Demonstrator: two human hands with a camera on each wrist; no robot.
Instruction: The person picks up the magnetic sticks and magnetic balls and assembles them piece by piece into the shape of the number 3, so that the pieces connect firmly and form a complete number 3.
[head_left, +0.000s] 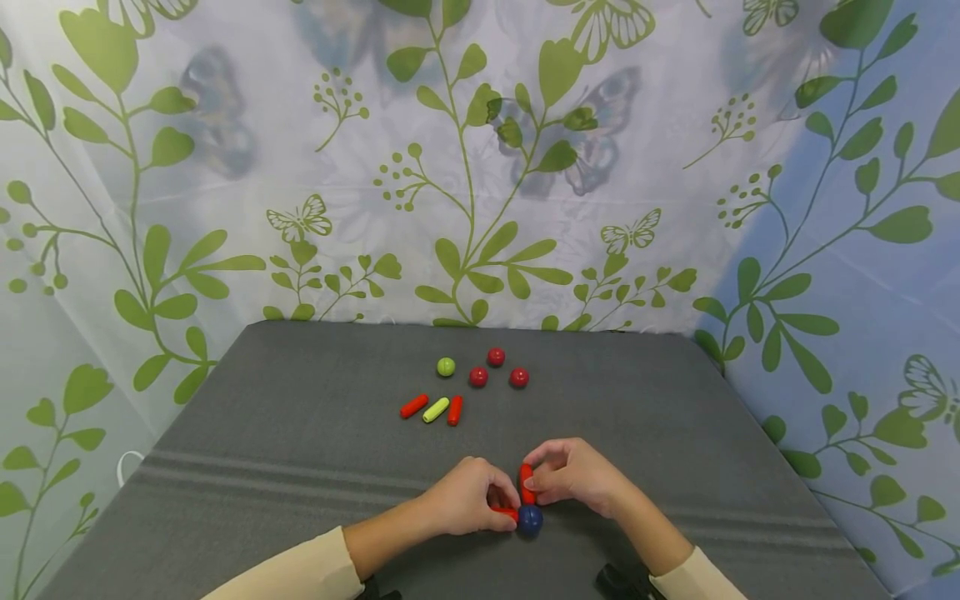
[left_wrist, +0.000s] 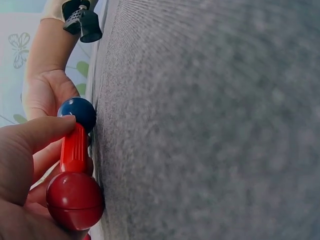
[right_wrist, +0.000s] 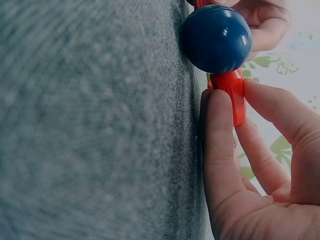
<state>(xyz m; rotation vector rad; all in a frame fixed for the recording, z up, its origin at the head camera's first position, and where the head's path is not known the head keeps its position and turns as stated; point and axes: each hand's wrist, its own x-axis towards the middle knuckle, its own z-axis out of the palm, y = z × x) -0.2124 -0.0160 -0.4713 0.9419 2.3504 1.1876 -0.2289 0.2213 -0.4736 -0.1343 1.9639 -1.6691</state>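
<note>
Right up close, the blue ball [head_left: 530, 522] sits on the grey table [head_left: 300, 517], and here's the left hand [head_left: 471, 500], fingers clamped on a red rod [left_wrist: 74, 150] between that ball and a red ball [left_wrist: 75, 200], while the right hand [head_left: 577, 477] has its fingers pinched on a second red rod [head_left: 527, 483] touching the blue ball too! Farther out, a lime rod [head_left: 436, 410] lies between two loose red rods [head_left: 414, 406], and beyond them there's a lime ball [head_left: 446, 367] beside three red balls [head_left: 478, 377], the leafy curtain [head_left: 345, 183] hanging behind.
</note>
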